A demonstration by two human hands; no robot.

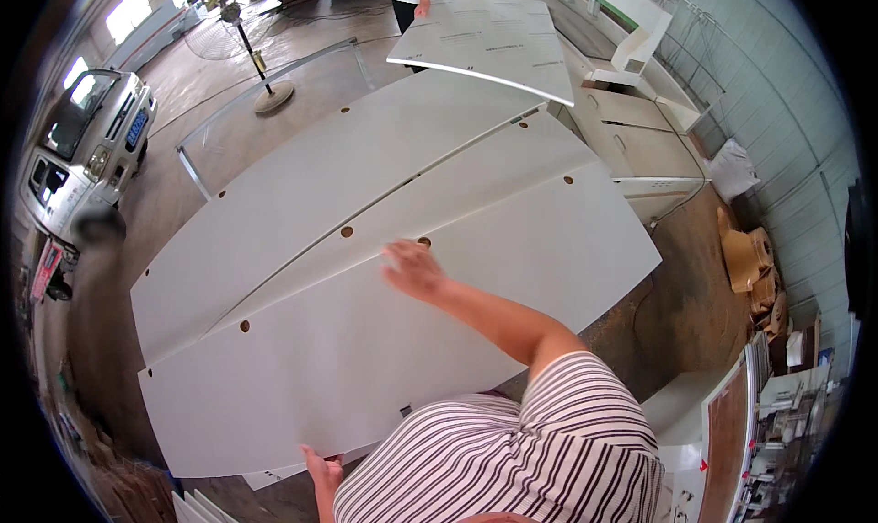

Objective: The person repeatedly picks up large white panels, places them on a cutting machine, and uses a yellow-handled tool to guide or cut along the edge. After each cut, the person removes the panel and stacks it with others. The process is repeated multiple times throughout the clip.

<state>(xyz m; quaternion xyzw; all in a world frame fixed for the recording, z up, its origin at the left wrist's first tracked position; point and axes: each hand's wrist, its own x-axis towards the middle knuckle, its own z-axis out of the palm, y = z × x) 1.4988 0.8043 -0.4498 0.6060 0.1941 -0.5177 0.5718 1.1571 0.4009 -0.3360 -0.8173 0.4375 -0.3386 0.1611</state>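
along the far edge of the near panel (320,386), a long, smooth white board with a soft sheen, sits a row of small round holes (245,326) with raw brown rims. just beyond that edge lies a narrow strip (457,176) of the same pale, plain finish, and past it, across a thin dark seam (418,175), the far panel (293,176), equally flat and white, with similar round cut-outs near its outer side. the right hand (414,272), blurred, is over the near panel's far edge, close to one hole, loosely open with nothing seen in its grasp; i cannot tell whether it touches the surface. the near panel spreads below it and out to both sides. at the near panel's closest edge is the left hand (322,471), partly curled, its fingertips meeting the border; how firmly it grips i cannot tell. beside it, a striped shirt (476,459) of folded, stretchy cloth overhangs the near panel's edge.
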